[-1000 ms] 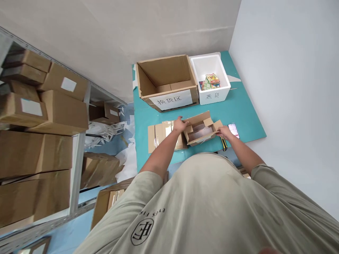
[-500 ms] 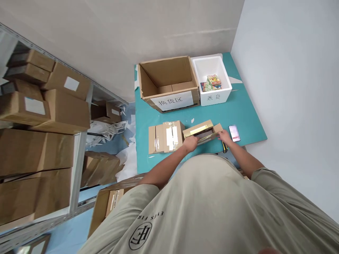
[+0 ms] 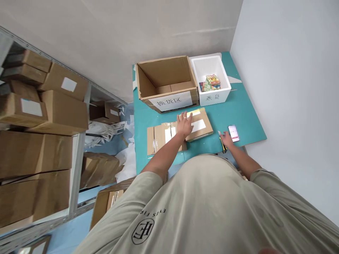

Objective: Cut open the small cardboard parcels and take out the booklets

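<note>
My left hand (image 3: 184, 124) lies with fingers spread on a flat cardboard box (image 3: 203, 128), over its left side. The box carries a white label and yellow tape along its far edge. Left of it are two more taped cardboard boxes (image 3: 160, 138), side by side, one partly under my left forearm. My right hand (image 3: 226, 138) is low over the table, fingers apart, beside a yellow-and-black box cutter (image 3: 223, 145); contact with the cutter is hard to make out. Just right of that hand lies a phone (image 3: 233, 133) with its screen lit.
On the green table (image 3: 246, 116), a large open carton (image 3: 172, 100) with a handwritten sign stands beside a white foam box (image 3: 215, 98) holding small colourful packs (image 3: 212, 80). Shelves of cardboard boxes (image 3: 63, 109) rise at left. A wall (image 3: 291, 70) borders the right.
The box between my hands was standing open with flaps up; now it lies flat, label up. My left hand moved up onto it. My right hand let go of it and moved slightly toward the cutter.
</note>
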The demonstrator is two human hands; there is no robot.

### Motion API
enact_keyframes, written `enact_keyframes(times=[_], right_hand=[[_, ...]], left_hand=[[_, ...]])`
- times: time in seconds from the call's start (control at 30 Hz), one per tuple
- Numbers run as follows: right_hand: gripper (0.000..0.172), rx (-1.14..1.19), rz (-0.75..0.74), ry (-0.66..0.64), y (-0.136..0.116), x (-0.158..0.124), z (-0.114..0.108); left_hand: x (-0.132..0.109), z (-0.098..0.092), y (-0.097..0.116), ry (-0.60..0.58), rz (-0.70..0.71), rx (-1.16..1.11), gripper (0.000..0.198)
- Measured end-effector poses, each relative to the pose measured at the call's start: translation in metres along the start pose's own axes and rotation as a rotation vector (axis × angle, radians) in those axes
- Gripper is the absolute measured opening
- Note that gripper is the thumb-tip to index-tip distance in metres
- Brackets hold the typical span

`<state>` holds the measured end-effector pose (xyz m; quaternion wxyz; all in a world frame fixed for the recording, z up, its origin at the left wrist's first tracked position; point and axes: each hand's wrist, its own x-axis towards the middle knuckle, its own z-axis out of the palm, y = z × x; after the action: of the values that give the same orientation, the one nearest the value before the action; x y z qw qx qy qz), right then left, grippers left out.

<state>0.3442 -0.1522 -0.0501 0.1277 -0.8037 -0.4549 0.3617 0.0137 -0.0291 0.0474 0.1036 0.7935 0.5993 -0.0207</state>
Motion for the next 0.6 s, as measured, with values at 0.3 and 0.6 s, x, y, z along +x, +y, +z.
enact_keyframes(times=[0.3, 0.6], right_hand=[[0.076, -0.511, -0.051, -0.209, 0.052, -0.039, 0.025], [0.051, -0.146, 0.215, -0.179, 0.033, -0.027, 0.027]], left_hand=[[-0.058, 0.064, -0.005, -0.294, 0.012, -0.099, 0.109], [-0.073, 0.075, 0.008, -0.232, -0.103, -0.216, 0.091]])
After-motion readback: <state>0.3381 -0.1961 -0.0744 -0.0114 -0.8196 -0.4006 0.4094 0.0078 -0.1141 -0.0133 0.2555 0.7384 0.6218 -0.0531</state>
